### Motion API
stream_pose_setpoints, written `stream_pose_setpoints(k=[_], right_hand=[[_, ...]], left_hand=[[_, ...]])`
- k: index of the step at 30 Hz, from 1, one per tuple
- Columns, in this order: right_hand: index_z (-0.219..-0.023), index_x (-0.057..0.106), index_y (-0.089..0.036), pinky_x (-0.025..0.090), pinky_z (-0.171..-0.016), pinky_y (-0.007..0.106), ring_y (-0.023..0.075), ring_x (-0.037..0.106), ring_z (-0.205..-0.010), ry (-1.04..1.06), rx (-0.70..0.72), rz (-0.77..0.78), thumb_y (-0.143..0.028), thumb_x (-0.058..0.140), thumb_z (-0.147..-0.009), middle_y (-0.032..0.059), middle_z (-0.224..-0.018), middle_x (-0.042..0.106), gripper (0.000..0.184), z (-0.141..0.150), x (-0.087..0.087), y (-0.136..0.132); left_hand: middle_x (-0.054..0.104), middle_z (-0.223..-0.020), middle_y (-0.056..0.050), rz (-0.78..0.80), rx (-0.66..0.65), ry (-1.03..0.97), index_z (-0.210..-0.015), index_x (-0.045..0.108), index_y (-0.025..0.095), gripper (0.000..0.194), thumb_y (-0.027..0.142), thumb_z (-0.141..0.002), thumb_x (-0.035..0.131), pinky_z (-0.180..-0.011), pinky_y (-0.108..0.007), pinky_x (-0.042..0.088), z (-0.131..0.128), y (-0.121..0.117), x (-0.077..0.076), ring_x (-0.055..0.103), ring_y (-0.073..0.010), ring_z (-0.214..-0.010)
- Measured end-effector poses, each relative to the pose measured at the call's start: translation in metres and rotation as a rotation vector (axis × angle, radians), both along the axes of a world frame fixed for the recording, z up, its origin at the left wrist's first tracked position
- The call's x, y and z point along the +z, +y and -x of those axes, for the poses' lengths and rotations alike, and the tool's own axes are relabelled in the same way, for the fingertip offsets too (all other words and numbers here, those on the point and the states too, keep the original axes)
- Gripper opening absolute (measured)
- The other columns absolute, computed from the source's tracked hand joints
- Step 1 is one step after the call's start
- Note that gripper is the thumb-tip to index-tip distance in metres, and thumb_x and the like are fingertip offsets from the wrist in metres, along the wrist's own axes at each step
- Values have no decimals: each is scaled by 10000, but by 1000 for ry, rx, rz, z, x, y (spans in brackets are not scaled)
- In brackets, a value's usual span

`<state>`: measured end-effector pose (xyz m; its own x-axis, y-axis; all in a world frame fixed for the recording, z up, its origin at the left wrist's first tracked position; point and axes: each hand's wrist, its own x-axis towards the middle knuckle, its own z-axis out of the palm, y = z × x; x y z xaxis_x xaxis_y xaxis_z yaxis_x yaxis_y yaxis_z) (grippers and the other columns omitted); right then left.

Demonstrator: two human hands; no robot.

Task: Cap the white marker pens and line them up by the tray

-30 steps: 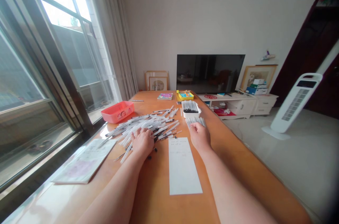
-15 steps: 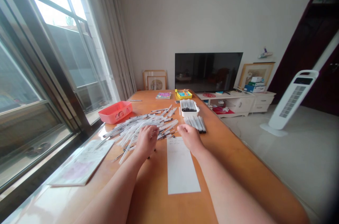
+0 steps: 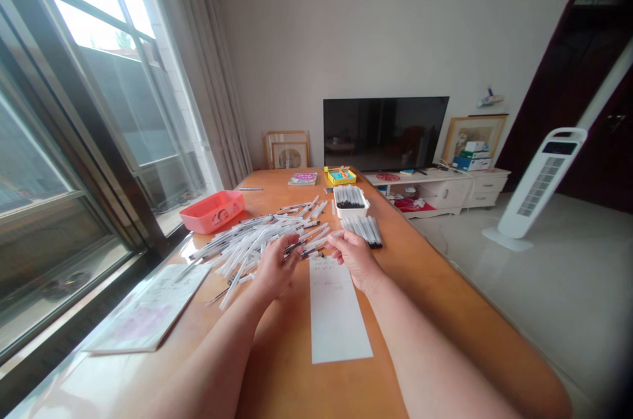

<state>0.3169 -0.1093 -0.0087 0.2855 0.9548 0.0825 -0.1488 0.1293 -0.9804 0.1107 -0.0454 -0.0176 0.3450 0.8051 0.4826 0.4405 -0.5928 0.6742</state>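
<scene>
A loose heap of white pen refills with black tips [image 3: 252, 244] lies on the orange table [image 3: 287, 373]. My left hand [image 3: 274, 267] is raised at the heap's front edge, its fingertips around a black-tipped refill [image 3: 295, 247]. My right hand [image 3: 353, 259] hovers just to the right, fingers drawn together, and what it pinches is hard to make out. Behind it lies a neat row of refills [image 3: 363, 231], next to a white tray [image 3: 350, 201] packed with upright refills. A long white paper strip [image 3: 339, 317] with faint writing lies below my right hand.
A pink plastic box [image 3: 212, 211] stands left of the heap, and a large sheet of paper [image 3: 148, 313] lies near the window. A yellow box [image 3: 340, 175] and a small book [image 3: 302, 179] sit at the far end. The table's right edge runs beside a tiled floor.
Both hands have lifted off the heap and drawn closer together, with the left fingers now raised. The whole scene has shifted slightly left and up in view.
</scene>
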Motion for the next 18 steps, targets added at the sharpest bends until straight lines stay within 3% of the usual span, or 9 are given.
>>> stream_pose_setpoints(k=[4,7,13,18], right_hand=[[-895,670,-176,387,-576,235,109,544,-623,-11,74,-25,-537,716,-817,16,-795,686,373,5,2,-1],[-1000,678,-187,429,-606,248,136,591,-670,-105,33,-37,-534,673,-850,21,-827,701,378,8,-1,0],[-1035,720,-229,484,-773,288,198,677,-890,-708,-126,-59,-354,570,-920,37,-973,754,227,12,-12,5],[-995,721,-266,426,-742,270,195,668,-918,-1205,-174,-29,-268,523,-943,32,-1023,742,206,37,3,-4]], left_hand=[[754,-957,-66,89,-47,-41,-983,775,262,247,446,-889,640,-874,-352,507,-1,-3,4,675,-259,-958],[718,-800,-38,219,-40,-165,-899,755,237,269,484,-875,650,-750,-313,489,0,0,5,651,-214,-777],[723,-830,-48,467,37,-584,-937,719,178,454,592,-755,762,-753,-286,478,11,8,14,653,-181,-786],[723,-858,-45,622,107,-765,-927,685,180,452,553,-708,814,-632,-253,428,22,6,23,614,-130,-678]])
